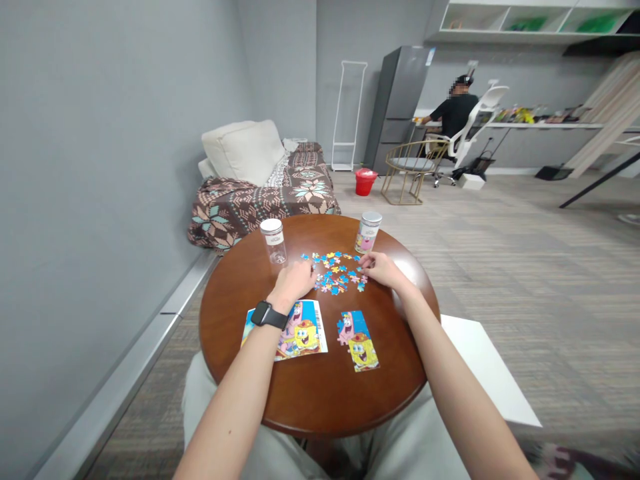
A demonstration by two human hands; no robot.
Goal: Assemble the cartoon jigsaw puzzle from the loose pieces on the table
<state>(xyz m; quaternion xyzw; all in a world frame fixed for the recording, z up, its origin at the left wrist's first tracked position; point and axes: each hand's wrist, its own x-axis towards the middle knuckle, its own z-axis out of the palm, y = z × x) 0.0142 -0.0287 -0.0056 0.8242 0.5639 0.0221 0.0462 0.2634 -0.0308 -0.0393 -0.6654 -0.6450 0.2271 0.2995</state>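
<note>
Loose jigsaw puzzle pieces [334,272], mostly blue, pink and yellow, lie in a pile on the round wooden table [310,407]. My left hand [294,280] rests at the pile's left edge with its fingers curled; its fingertips are largely hidden. At the right edge is my right hand [382,269], thumb and fingers drawn together over pieces; whatever is between them is too small to tell. Nearer me lies a joined part of the puzzle [361,343] with a yellow and a pink cartoon figure. Left of it, a printed picture sheet [306,333] is partly covered by my left wrist.
A clear jar [275,243] with a white lid stands behind my left hand. A second jar [368,233], with a cartoon label, stands behind my right hand. Beyond are a covered sofa [270,190], a red bin [365,181] and a seated person [456,113].
</note>
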